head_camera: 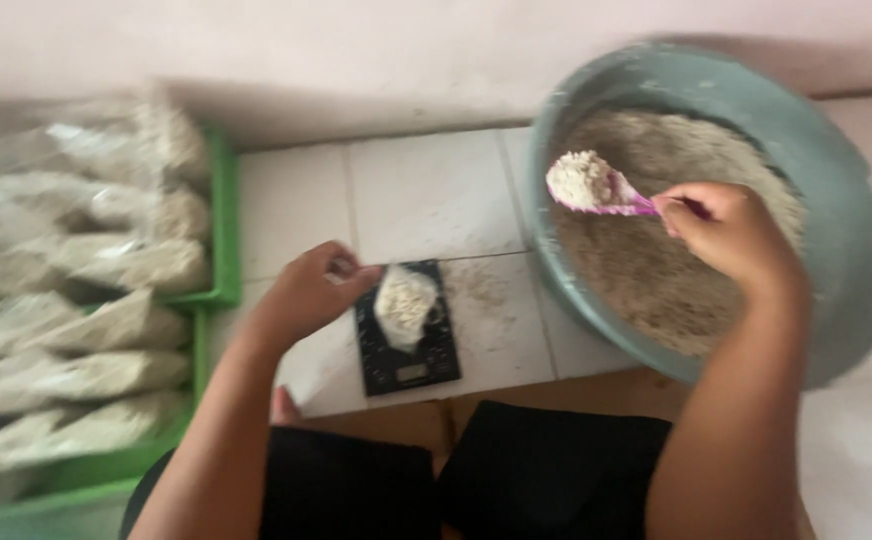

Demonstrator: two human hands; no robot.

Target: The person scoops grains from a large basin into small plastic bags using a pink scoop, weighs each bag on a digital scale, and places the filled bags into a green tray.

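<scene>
Spoon (596, 190), heaped, is gripped by the right hand (726, 225) over the basin (856, 260), while the left hand (306, 290) pinches the bag (406, 305) on the scale (406, 365).

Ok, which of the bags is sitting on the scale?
The small bag under the left hand, half full, standing on the black scale. The other bags lie filled in the green trays.

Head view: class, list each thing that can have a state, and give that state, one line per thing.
Pink scoop: heaped with grain, held in right hand.
Clear bag: partly filled, on the scale, left hand at its mouth.
Grey basin: holds grain.
Green trays: stacked with filled bags.
</scene>
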